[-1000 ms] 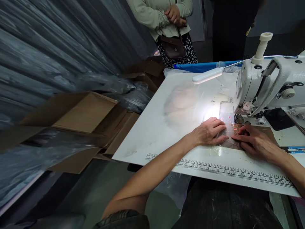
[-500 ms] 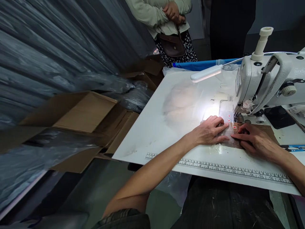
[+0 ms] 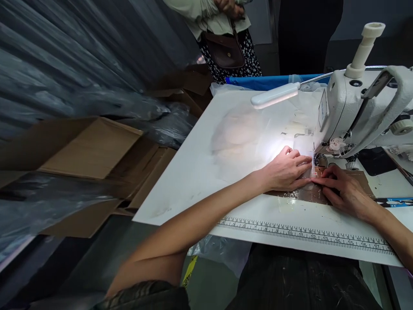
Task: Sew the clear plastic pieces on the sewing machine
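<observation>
Pressing flat, the left hand is holding down a clear plastic sheet on the worktop. The right hand, fingers extended, is pinning the brown piece beside the sewing machine needle.

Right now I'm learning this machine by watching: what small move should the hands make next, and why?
Probably ease the glossy brown sheet a little farther under the white sewing machine, since the left hand and right hand both press it flat beside the needle.
</observation>
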The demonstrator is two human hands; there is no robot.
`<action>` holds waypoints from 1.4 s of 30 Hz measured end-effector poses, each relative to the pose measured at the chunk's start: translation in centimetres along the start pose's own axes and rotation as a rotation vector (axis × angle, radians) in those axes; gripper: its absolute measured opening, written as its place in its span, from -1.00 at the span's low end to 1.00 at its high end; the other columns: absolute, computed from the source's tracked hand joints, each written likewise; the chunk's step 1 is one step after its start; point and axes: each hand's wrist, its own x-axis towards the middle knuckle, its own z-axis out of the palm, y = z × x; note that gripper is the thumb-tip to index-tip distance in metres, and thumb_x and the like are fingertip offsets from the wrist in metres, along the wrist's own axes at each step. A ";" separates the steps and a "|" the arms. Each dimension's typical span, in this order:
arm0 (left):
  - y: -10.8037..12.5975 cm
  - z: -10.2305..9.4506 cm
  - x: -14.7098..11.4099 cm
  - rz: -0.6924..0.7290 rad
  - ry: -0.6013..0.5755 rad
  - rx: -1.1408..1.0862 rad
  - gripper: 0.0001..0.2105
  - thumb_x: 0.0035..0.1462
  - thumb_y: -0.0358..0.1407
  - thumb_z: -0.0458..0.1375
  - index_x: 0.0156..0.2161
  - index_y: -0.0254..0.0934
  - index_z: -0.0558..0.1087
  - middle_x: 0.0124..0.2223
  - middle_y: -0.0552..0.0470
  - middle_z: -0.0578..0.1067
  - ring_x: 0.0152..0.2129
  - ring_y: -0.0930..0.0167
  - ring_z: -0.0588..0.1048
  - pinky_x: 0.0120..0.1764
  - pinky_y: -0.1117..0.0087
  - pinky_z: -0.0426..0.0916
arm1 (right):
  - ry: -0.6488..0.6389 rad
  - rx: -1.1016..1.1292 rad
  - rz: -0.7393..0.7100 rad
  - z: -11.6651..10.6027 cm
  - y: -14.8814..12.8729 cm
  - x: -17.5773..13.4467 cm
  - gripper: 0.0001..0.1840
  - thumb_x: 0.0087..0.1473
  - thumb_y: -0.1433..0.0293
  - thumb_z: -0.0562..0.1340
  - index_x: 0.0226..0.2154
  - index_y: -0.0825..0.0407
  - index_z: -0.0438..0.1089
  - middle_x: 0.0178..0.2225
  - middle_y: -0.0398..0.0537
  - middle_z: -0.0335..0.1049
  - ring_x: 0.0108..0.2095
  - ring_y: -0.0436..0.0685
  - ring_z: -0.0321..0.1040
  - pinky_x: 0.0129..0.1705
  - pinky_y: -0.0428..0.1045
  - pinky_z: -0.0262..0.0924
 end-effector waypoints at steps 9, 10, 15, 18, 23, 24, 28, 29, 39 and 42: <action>-0.7 0.8 0.2 -0.045 0.012 -0.083 -0.49 0.39 0.00 -0.13 0.17 -0.35 0.36 0.21 -0.20 0.39 -0.11 0.21 0.40 -0.14 0.17 0.23 | -0.021 -0.095 0.051 0.4 0.6 0.0 -0.62 0.21 0.40 0.08 -0.02 -0.06 0.53 -0.23 0.08 0.36 -0.30 0.13 0.40 -0.30 0.02 0.38; -0.6 0.8 0.2 -0.046 0.011 -0.074 -0.48 0.39 0.00 -0.15 0.17 -0.36 0.35 0.21 -0.21 0.38 -0.11 0.20 0.40 -0.14 0.16 0.23 | -0.023 -0.093 0.057 0.4 0.6 0.0 -0.61 0.21 0.40 0.07 -0.02 -0.07 0.52 -0.22 0.08 0.35 -0.30 0.12 0.40 -0.30 0.01 0.38; -0.3 0.7 0.3 -0.044 0.004 -0.015 -0.48 0.41 -0.05 -0.19 0.16 -0.42 0.34 0.18 -0.24 0.39 -0.14 0.19 0.41 -0.17 0.15 0.22 | 0.000 -0.112 0.061 0.7 0.6 0.0 -0.60 0.24 0.38 0.05 -0.01 -0.08 0.52 -0.21 0.06 0.36 -0.35 0.07 0.40 -0.37 -0.04 0.37; -0.1 0.5 0.4 -0.053 0.003 0.000 -0.52 0.41 -0.12 -0.19 0.13 -0.43 0.36 0.16 -0.25 0.41 -0.18 0.21 0.41 -0.23 0.19 0.21 | -0.007 -0.149 0.068 0.9 0.8 -0.1 -0.61 0.24 0.36 0.07 0.00 -0.09 0.51 -0.23 0.06 0.37 -0.38 0.07 0.38 -0.37 -0.03 0.38; 0.3 0.5 0.3 -0.071 0.020 0.003 -0.56 0.38 -0.16 -0.16 0.08 -0.44 0.38 0.13 -0.26 0.42 -0.22 0.22 0.41 -0.26 0.20 0.20 | -0.021 -0.157 0.049 0.9 1.0 -0.3 -0.61 0.26 0.33 0.06 0.01 -0.11 0.51 -0.24 0.08 0.39 -0.38 0.08 0.39 -0.33 0.01 0.42; 0.3 0.6 0.3 -0.073 0.024 0.003 -0.56 0.38 -0.16 -0.16 0.08 -0.45 0.38 0.13 -0.26 0.41 -0.22 0.22 0.41 -0.26 0.20 0.20 | -0.018 -0.160 0.045 0.9 1.0 -0.3 -0.60 0.26 0.33 0.05 0.00 -0.10 0.52 -0.24 0.08 0.39 -0.37 0.09 0.39 -0.33 0.01 0.42; 0.7 0.6 0.4 -0.093 0.029 -0.011 -0.56 0.37 -0.16 -0.16 0.06 -0.45 0.39 0.13 -0.25 0.41 -0.23 0.22 0.40 -0.26 0.20 0.19 | -0.023 -0.166 0.048 0.9 1.1 -0.3 -0.61 0.26 0.34 0.06 0.02 -0.12 0.50 -0.20 0.08 0.40 -0.34 0.10 0.41 -0.32 0.01 0.43; 0.8 0.6 0.5 -0.099 0.030 -0.011 -0.57 0.37 -0.16 -0.15 0.05 -0.45 0.40 0.13 -0.25 0.42 -0.23 0.22 0.40 -0.25 0.20 0.20 | -0.025 -0.164 0.051 0.9 1.1 -0.3 -0.61 0.25 0.34 0.07 0.03 -0.13 0.49 -0.18 0.07 0.40 -0.34 0.09 0.41 -0.31 0.01 0.43; 1.2 0.6 0.6 -0.137 0.047 -0.015 -0.57 0.35 -0.15 -0.12 0.03 -0.42 0.43 0.10 -0.22 0.44 -0.23 0.24 0.39 -0.28 0.22 0.20 | 0.030 -0.123 0.041 0.3 0.8 0.0 -0.62 0.25 0.36 0.06 -0.04 -0.10 0.54 -0.18 0.06 0.39 -0.33 0.09 0.41 -0.37 -0.01 0.41; 1.1 0.7 0.5 -0.139 0.053 -0.035 -0.59 0.34 -0.16 -0.11 0.04 -0.40 0.43 0.11 -0.21 0.43 -0.22 0.24 0.40 -0.29 0.23 0.20 | 0.036 -0.091 0.054 0.3 0.7 0.1 -0.61 0.24 0.37 0.05 -0.03 -0.11 0.53 -0.19 0.05 0.38 -0.31 0.10 0.42 -0.34 0.00 0.41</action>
